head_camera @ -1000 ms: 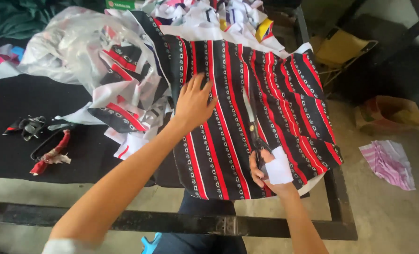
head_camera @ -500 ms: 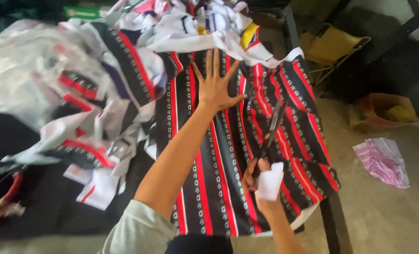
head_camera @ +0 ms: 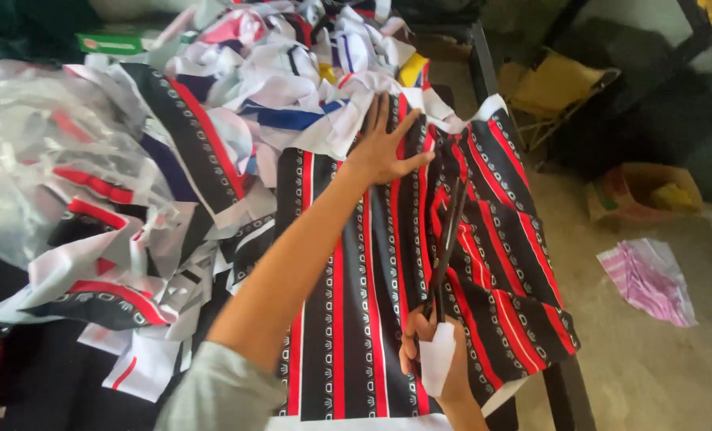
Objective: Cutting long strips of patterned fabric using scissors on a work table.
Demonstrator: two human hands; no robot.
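Both of my hands are on the black fabric panel with red stripes and rows of white ring marks (head_camera: 348, 319), which lies flat over the near right part of the dark worktable (head_camera: 20, 375); my left hand (head_camera: 384, 148) rests at the far end of that panel, palm down, fingers spread wide, gripping nothing; my right hand (head_camera: 434, 357) sits at the panel's near end, closed round the handles of the long dark scissors (head_camera: 445, 243), with a white scrap (head_camera: 437, 357) over its fingers; the blades run up the panel toward my left hand, and whether they are parted I cannot tell; left of the panel lies a heap of cut white, red and black fabric scraps (head_camera: 212, 160); right of the panel, on the floor, a pink striped cloth (head_camera: 650, 279).
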